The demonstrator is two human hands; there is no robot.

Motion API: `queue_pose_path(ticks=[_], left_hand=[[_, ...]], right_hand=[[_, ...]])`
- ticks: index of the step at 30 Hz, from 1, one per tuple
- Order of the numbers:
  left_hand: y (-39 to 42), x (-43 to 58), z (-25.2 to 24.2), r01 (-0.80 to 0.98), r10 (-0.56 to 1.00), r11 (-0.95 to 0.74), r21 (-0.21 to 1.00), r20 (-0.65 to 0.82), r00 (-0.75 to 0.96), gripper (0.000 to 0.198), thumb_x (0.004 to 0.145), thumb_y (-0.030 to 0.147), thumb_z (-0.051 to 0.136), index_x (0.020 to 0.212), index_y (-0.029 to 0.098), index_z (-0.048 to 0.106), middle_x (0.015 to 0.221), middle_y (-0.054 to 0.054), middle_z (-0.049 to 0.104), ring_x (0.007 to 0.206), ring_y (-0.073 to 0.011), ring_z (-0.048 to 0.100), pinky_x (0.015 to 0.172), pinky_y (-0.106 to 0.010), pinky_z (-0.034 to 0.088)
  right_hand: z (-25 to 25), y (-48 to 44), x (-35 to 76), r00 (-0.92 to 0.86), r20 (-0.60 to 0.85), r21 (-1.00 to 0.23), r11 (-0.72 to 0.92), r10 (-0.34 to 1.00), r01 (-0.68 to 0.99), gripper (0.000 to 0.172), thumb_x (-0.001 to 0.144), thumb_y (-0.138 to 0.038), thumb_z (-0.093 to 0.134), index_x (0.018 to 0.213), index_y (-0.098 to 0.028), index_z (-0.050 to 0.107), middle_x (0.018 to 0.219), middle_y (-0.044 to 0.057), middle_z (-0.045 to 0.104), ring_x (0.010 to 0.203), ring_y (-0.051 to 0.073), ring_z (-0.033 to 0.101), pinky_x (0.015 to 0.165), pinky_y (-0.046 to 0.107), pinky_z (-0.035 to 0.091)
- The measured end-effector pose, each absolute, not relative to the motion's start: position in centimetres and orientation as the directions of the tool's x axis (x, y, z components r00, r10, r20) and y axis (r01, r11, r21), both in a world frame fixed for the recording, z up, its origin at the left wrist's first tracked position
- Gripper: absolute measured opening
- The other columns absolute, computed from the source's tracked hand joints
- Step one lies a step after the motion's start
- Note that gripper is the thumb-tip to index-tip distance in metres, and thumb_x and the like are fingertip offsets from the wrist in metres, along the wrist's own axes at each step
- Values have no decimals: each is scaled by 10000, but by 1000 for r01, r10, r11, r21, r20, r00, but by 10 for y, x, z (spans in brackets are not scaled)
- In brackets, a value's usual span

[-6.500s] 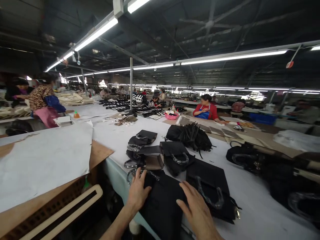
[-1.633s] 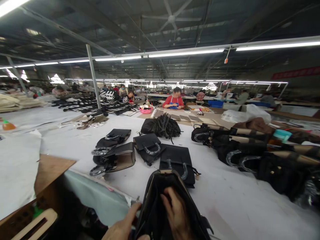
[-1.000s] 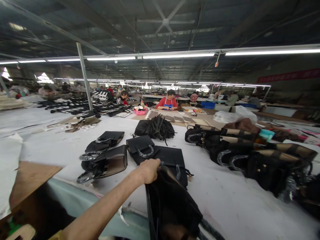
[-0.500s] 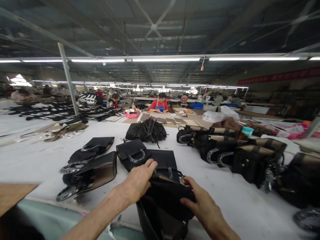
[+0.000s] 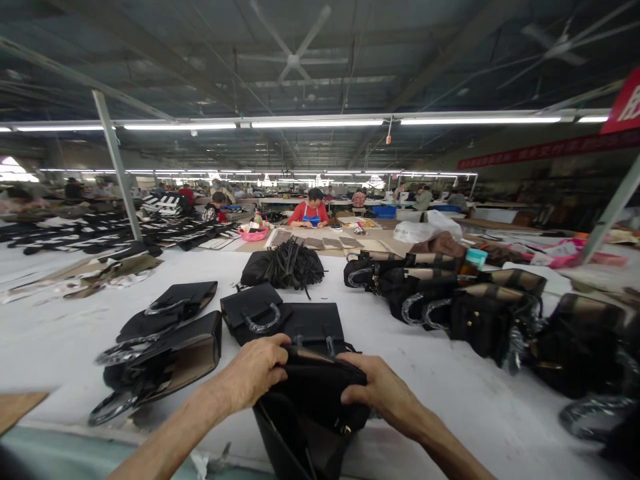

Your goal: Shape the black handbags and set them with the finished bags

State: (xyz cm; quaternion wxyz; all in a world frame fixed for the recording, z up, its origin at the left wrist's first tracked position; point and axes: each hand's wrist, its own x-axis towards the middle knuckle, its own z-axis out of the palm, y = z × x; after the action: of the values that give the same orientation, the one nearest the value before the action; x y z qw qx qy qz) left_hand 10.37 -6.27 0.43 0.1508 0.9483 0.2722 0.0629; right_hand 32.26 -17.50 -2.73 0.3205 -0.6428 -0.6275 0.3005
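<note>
Head view: what a spread, the white table (image 5: pixel 440 407) fills the foreground!
Bag row (image 5: pixel 480 320): running down the right side, handles wrapped in clear plastic.
Bag pair (image 5: pixel 173 345): over on the left, the nearer one showing its tan lining.
Held bag (image 5: pixel 320 393): front and centre, black, by the table's near edge.
Straps (image 5: pixel 295 263): a black tangle, farther back.
Left hand (image 5: pixel 255 370): pinching the held bag's top edge, left end.
Right hand (image 5: pixel 383 390): gripping the other end, thumb in front!

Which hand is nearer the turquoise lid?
Right. The right hand is short of the turquoise lid and left of it; the left hand is also short, farther left.
</note>
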Motion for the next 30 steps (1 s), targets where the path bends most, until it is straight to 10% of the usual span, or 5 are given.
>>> queue_pose_path(ticks=[14, 21, 30], left_hand=[[-53, 102, -14, 469, 621, -719, 513, 170, 765, 112, 615, 97, 450, 632, 174, 371, 761, 32, 501, 686, -96, 443, 615, -190, 333], [-57, 96, 9, 461, 581, -628, 627, -17, 814, 496, 592, 85, 467, 1057, 253, 438, 915, 35, 556, 775, -126, 505, 654, -190, 373], [-46, 106, 7, 385, 465, -352, 853, -198, 863, 340, 555, 162, 594, 893, 195, 585, 753, 49, 581, 681, -130, 526, 552, -175, 373]], right_hand=[[-30, -171, 340, 36, -12, -770, -32, 999, 637, 227, 712, -352, 498, 776, -170, 618, 695, -19, 586, 643, 136, 492, 569, 204, 349], [-30, -175, 337, 34, 17, -742, -10, 999, 670, 273, 735, -404, 476, 796, -180, 619, 723, -14, 602, 665, 154, 509, 587, 218, 363], [-31, -175, 337, 53, 65, -635, 0, 996, 772, 275, 772, -419, 440, 745, -199, 602, 693, -22, 596, 659, 144, 516, 576, 213, 347]])
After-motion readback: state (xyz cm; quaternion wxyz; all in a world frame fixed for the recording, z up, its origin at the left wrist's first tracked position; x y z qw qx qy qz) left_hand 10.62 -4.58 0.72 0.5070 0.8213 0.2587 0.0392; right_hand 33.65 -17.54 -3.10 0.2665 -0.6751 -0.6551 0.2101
